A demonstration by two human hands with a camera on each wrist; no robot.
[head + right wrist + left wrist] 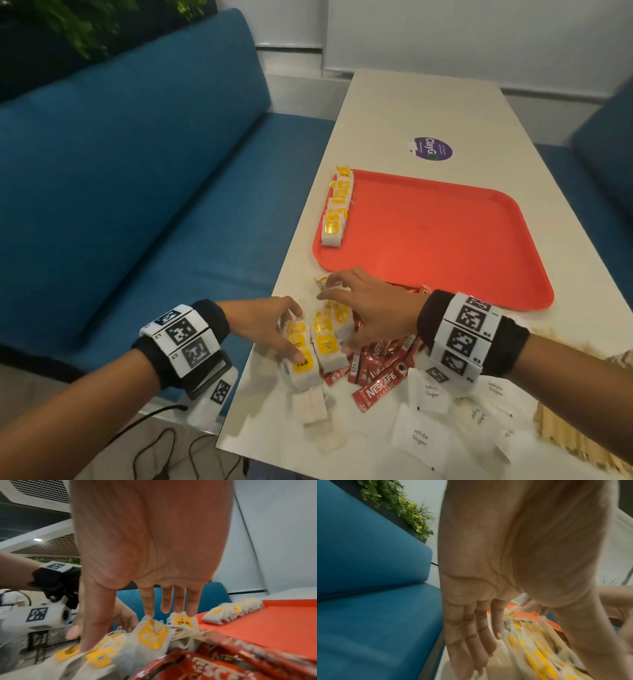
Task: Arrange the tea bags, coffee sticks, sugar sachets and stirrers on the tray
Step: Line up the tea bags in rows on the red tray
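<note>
left hand (pixel 270 322) and right hand (pixel 370 308), fingers spread, bracket the loose tea bags (pixel 317 342) beside the tray (pixel 445 240). fingertips touch them; any actual grip seems unconfirmed through blur.

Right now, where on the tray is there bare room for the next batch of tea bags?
The red tray is bare everywhere right of the row of tea bags along its left rim. The table beyond the purple sticker is bare too. It is crowded near you: loose tea bags, coffee sticks, sugar sachets under both hands.
</note>
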